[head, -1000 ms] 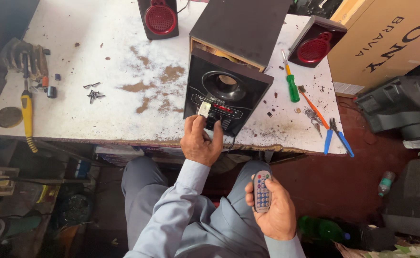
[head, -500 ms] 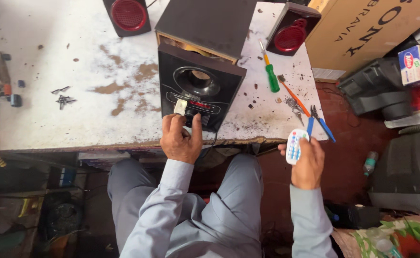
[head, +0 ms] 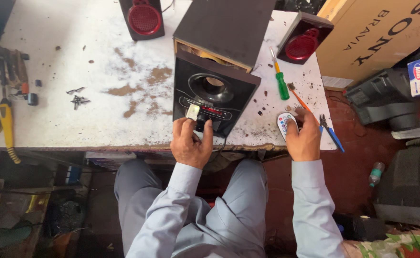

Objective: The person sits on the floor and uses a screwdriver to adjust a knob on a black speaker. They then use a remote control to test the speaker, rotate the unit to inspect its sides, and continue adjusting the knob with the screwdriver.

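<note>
The table (head: 76, 124) is a broad white slab, its surface scuffed, pitted and stained with brown patches. At its middle lies the subwoofer cabinet (head: 229, 33), a rectangular box of dark matt board. Its front panel (head: 212, 93), glossy black plastic with a round port and a narrow control strip, leans detached against the box at the table's near edge. Two small satellite speakers with red mesh grilles stand at the far side: one left (head: 142, 18) and one right (head: 305, 40) of the cabinet.

The left hand (head: 190, 143) grips the lower edge of the front panel, fingers pinched around a black knob (head: 201, 125) just beside a small white tag (head: 192, 112). The right hand (head: 304, 138) rests at the table's near right corner, curled over a small white oval remote control (head: 284, 123) with coloured buttons, pressing it to the surface. The two hands are well apart.

A green-handled screwdriver (head: 281, 83) lies right of the cabinet, and blue-handled pliers (head: 331, 134) just beside the right hand. A yellow-handled tool (head: 7, 126) lies at the left edge, and loose dark screws (head: 78, 99) near it.

A brown cardboard box (head: 382, 33) stands beyond the right corner, over a reddish floor (head: 358, 153).
</note>
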